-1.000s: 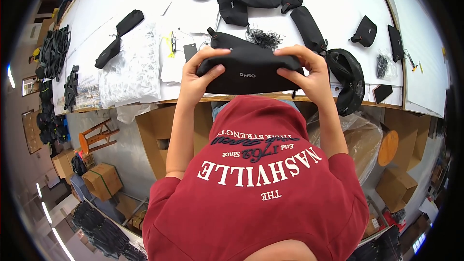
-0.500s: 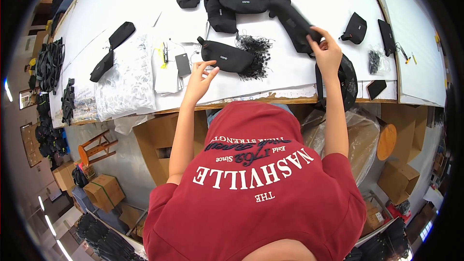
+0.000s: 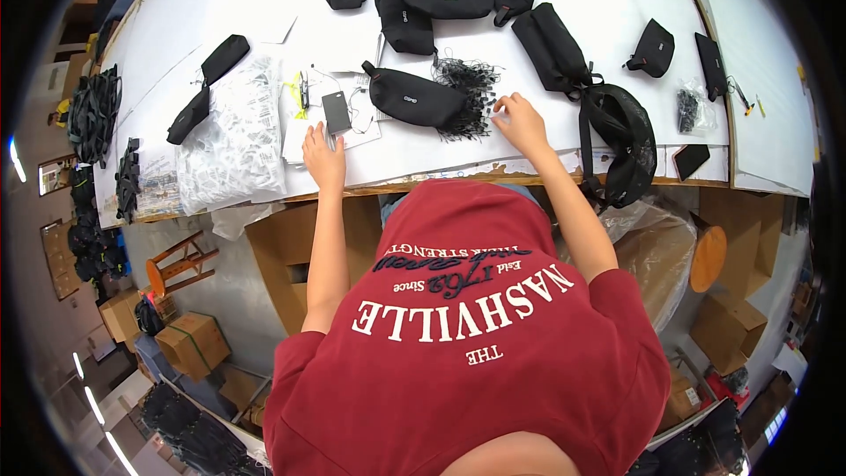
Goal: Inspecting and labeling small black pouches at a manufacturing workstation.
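My left hand lies with fingers outstretched at the near edge of a white paper stack. Just beyond its fingertips is a small dark rectangular card with a thin cord. My right hand reaches to the right side of a heap of black cord loops, its thumb and forefinger bent and apart; nothing shows between them. Between the hands, a black zip pouch lies partly over the heap. Another black pouch rests beyond my right hand, beside a black mesh-and-strap bag hanging over the table edge.
Several black pouches are piled at the far middle. At left are a clear bag of white pieces and two pouches. To the right lie a pouch, a small plastic bag and a phone-like slab.
My right hand has let go of the black pouch, now lying at the right, and moved left to the cord heap. My left hand has moved off the middle pouch, left to the papers.
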`<state>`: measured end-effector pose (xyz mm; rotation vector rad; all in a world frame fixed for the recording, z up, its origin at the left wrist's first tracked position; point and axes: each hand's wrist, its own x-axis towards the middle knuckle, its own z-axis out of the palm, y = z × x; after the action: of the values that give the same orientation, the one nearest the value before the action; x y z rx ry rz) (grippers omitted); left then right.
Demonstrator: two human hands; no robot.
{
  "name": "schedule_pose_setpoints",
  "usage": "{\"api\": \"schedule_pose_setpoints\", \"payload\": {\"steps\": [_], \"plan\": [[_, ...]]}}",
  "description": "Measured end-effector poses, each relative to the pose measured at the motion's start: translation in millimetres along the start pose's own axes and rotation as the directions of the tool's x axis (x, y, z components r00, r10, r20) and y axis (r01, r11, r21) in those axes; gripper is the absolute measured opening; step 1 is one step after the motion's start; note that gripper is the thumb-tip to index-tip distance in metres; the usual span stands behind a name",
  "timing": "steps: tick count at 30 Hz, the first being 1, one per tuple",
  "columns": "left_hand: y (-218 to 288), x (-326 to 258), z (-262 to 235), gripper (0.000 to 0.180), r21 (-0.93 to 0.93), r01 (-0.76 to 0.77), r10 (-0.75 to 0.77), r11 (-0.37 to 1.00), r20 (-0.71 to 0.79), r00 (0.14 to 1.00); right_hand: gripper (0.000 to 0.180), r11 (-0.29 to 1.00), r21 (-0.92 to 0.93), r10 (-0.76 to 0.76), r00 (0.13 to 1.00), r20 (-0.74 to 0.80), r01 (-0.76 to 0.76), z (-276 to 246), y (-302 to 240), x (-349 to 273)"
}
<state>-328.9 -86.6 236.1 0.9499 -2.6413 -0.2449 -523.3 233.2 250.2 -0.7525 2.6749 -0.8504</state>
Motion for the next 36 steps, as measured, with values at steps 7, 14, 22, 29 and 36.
{"api": "schedule_pose_setpoints", "payload": {"steps": [7,14,22,29,36], "plan": [[-6,14,-12,0.04,-0.107,0.087,-0.074,0.99,0.12,0.99,0.013,1.0,-0.002,-0.005,1.0,-0.013,0.005,6,6,-1],[-24,17,-11,0.028,-0.09,-0.019,0.018,0.996,-0.008,1.0,0.011,0.624,0.781,0.02,1.0,-0.004,-0.009,-53,-1,1],[-24,43,-28,0.02,-0.248,0.247,-0.257,0.937,-0.01,0.966,0.01,0.307,0.952,-0.14,0.99,0.021,0.023,-107,-94,0],[-51,46,-7,0.013,0.313,-0.119,0.156,0.942,-0.094,0.983,0.017,0.443,0.88,-0.191,0.977,-0.09,0.168,-127,-127,-11],[-37,25,-17,0.022,0.33,-0.235,0.262,0.914,-0.039,0.964,0.019,0.486,0.873,-0.105,0.994,0.011,0.042,-115,-109,-20]]}}
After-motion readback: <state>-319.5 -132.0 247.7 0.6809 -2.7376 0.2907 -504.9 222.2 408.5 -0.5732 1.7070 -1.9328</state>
